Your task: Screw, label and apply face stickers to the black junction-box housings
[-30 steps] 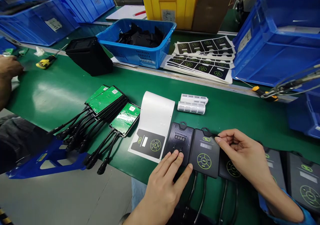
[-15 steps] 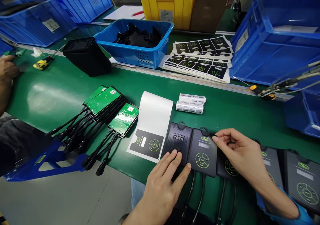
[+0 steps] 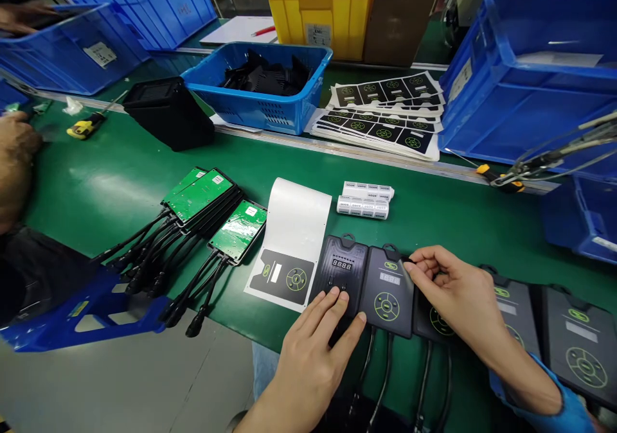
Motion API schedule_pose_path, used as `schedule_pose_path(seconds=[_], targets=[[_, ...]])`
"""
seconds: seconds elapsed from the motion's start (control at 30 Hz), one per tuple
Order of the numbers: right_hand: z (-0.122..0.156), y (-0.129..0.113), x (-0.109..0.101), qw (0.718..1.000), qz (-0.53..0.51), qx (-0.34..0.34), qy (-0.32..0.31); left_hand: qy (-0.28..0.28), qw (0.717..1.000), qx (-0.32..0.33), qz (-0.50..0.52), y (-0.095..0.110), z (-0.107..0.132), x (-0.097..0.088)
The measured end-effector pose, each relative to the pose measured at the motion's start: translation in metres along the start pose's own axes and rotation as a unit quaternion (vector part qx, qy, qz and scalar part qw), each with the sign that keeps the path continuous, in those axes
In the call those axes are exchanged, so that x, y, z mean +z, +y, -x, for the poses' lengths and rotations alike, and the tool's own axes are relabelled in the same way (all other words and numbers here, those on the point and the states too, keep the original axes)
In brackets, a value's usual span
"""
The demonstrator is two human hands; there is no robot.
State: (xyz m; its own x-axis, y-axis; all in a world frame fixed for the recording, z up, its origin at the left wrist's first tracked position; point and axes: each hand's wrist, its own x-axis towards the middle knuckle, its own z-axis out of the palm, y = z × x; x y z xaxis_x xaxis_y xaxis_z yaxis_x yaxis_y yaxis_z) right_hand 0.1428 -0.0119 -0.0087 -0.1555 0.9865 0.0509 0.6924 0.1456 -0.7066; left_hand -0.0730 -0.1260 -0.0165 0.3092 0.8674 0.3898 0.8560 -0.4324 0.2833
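Observation:
My left hand (image 3: pixel 315 349) lies with fingers stretched out on the lower part of a black control box (image 3: pixel 341 263) that has a bare digit display. Close against it on the right is another control box (image 3: pixel 387 298), faced with a green-marked overlay. At that box's upper right corner, my right hand (image 3: pixel 446 285) pinches thumb and fingers together; a small dark bit shows at the tips, too small to name. Under my right hand a third box (image 3: pixel 431 320) is partly hidden. A sheet with one black overlay sticker (image 3: pixel 279 279) lies left of the boxes, its white backing curled up.
Green circuit boards with black cables (image 3: pixel 197 195) are piled at left. Behind are label rolls (image 3: pixel 365 200), stacked overlay sheets (image 3: pixel 376 134), a blue basket (image 3: pixel 289 121) of black parts and a yellow-handled screwdriver (image 3: pixel 87 126). More boxes (image 3: pixel 583 343) lie right. Another person's hand (image 3: pixel 19 137) is far left.
My hands keep nearly the same pose on the boxes; the view shifts slightly. At the upper left, another person's blurred hand now shows over the blue bin.

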Motion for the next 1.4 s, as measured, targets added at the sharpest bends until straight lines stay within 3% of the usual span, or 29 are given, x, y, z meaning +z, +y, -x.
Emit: schedule_pose_path(seconds=[0.13,0.23,0.33,0.47,0.57,0.7,0.87,1.07,1.13,1.23,1.3,1.33,1.4], targets=[[-0.001,0.002,0.001,0.990,0.121,-0.073,0.000,-0.001,1.000,-0.011,0.011,0.002,-0.002,-0.004],[0.001,0.004,-0.004,0.959,0.259,-0.111,0.018,-0.025,0.996,-0.028,0.075,-0.002,-0.003,-0.011],[0.005,0.004,-0.011,0.928,0.338,-0.144,0.061,-0.004,0.987,-0.110,0.114,-0.022,-0.006,-0.018],[0.010,-0.005,-0.017,0.944,0.226,-0.236,0.044,0.045,0.964,-0.255,-0.062,-0.063,-0.017,-0.024],[0.016,-0.018,-0.016,0.948,0.126,-0.291,0.008,0.003,0.949,-0.285,-0.134,-0.081,-0.027,-0.022],[0.024,-0.034,-0.013,0.940,0.082,-0.331,-0.026,-0.056,0.933,-0.326,-0.140,-0.078,-0.037,-0.014],[0.027,-0.049,-0.002,0.926,0.073,-0.362,-0.081,-0.034,0.927,-0.361,-0.097,-0.078,-0.044,-0.016],[0.033,-0.077,0.008,0.904,0.047,-0.406,-0.127,0.053,0.924,-0.374,0.052,-0.086,-0.053,-0.051],[0.034,-0.088,0.007,0.898,0.007,-0.426,-0.106,0.091,0.922,-0.354,0.127,-0.075,-0.056,-0.065],[0.031,-0.102,0.001,0.881,-0.037,-0.472,-0.019,0.131,0.910,-0.309,0.242,-0.046,-0.063,-0.079],[0.029,-0.108,-0.004,0.867,-0.014,-0.497,0.035,0.134,0.867,-0.279,0.390,-0.024,-0.070,-0.083],[0.027,-0.110,-0.007,0.860,0.006,-0.508,0.052,0.129,0.824,-0.266,0.483,-0.014,-0.073,-0.084],[0.025,-0.112,-0.013,0.845,0.036,-0.528,0.074,0.103,0.709,-0.246,0.652,0.003,-0.080,-0.084]])
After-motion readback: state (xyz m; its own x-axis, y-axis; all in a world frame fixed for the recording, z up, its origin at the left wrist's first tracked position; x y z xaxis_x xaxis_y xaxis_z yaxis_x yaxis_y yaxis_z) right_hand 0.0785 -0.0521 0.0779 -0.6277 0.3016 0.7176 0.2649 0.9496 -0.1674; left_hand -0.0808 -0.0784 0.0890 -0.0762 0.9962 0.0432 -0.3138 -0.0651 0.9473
